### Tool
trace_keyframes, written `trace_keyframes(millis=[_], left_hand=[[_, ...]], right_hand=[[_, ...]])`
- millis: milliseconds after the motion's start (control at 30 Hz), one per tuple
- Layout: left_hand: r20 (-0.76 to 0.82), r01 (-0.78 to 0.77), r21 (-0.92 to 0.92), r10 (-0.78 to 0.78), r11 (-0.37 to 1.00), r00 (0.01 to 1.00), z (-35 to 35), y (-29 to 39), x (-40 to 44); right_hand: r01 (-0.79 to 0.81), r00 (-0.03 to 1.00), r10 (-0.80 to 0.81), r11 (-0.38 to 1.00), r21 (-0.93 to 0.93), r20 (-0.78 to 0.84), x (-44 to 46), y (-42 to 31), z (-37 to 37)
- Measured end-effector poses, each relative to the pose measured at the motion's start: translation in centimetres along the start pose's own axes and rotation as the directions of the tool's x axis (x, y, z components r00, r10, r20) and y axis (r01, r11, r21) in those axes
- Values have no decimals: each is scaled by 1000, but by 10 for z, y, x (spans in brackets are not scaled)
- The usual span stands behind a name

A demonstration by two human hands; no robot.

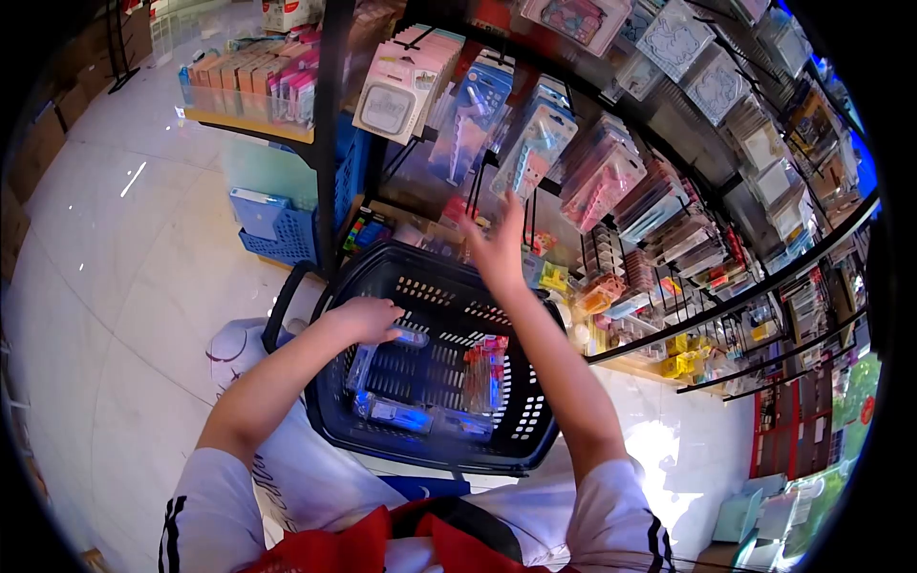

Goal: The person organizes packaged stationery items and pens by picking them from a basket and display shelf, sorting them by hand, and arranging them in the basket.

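Observation:
My left hand (368,320) is over the left side of a dark shopping basket (382,260), with its fingers apart. Just by its thumb is a small clear-and-blue package (411,337); whether they touch is hard to see. Beyond the basket's right rim, my right hand (499,246) reaches up with spread fingers, holding nothing. Its fingertips are just below a hanging blue blister pack (538,143) on the rack. Inside the basket lie blue packages (401,416) along the near side and red-topped packs (485,372) on the right.
Pink-and-white carded packs (401,86) and pink blister packs (604,181) hang on hooks either side. A black rack post (331,124) stands left of them. A blue plastic basket (282,234) is low on the left, above pale floor tiles (143,277). A black rail (755,291) curves along the right.

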State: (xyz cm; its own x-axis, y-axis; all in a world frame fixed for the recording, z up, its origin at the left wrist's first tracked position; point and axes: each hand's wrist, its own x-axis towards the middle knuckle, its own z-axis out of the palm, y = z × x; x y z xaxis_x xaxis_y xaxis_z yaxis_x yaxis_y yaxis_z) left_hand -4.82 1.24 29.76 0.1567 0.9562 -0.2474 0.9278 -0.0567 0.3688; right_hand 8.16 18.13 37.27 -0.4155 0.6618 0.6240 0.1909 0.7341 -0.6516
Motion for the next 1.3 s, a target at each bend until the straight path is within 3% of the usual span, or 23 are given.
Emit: trace_keyframes(millis=[100,133,167,267,300,400,500,567,733,833,900,933,1000,1067,1100,1167,1200,1233,1300], left_hand=[[-67,11,9,-10,1000,998,1,-8,-10],[-8,68,74,-68,995,998,-3,-7,-11],[-6,81,98,-81,992,997,-6,-7,-14],[-58,65,87,-60,994,997,-13,-7,-20],[-84,48,70,-43,996,996,-13,-7,-20],[-120,21,74,-12,997,993,-10,-7,-20],[-97,39,75,-32,996,995,-14,-3,-22],[-88,34,63,-28,997,996,-15,-1,-22],[-106,-36,22,38,999,994,-19,2,-22],[-279,-143,-110,108,984,954,-27,9,-22],[-539,-270,-248,100,930,837,-34,17,-17],[-653,-343,-298,72,891,754,-39,20,-15],[-660,-408,-586,-122,700,741,-39,13,-5],[-614,-520,-785,-314,336,724,-31,-4,10],[-500,-500,-860,-357,100,789,-46,9,-5],[-446,-440,-824,-70,-357,892,-52,27,-15],[-449,-331,-762,84,-557,890,-51,33,-16],[-382,-251,-815,159,-523,910,-43,39,-19],[-249,-178,-882,113,-436,962,-19,46,-13]], right_hand=[[-61,983,49,996,-68,-177,80,-9,38],[-119,972,106,992,-48,-211,98,-12,46],[-190,965,212,970,149,-152,113,-8,54],[-271,951,295,940,208,-93,139,17,73],[-210,955,243,959,189,-171,141,24,80],[-343,939,309,810,475,151,133,-16,58],[-444,885,443,705,554,144,133,-24,52],[-381,910,405,735,561,88,137,-5,57],[-262,949,313,834,486,-26,122,-36,38],[-264,961,274,854,448,43,110,-61,23],[-248,969,231,858,450,92,101,-74,14],[-238,971,207,859,453,117,97,-80,11],[-305,952,234,794,526,199,82,-90,2],[-422,907,294,639,643,302,58,-103,-10],[-463,886,321,568,681,335,42,-102,-13],[-535,838,367,410,739,403,6,-94,-17],[-562,814,384,326,760,436,-9,-88,-18],[-552,809,440,338,762,390,-25,-84,-14],[-546,788,509,317,775,347,-53,-72,-8]])
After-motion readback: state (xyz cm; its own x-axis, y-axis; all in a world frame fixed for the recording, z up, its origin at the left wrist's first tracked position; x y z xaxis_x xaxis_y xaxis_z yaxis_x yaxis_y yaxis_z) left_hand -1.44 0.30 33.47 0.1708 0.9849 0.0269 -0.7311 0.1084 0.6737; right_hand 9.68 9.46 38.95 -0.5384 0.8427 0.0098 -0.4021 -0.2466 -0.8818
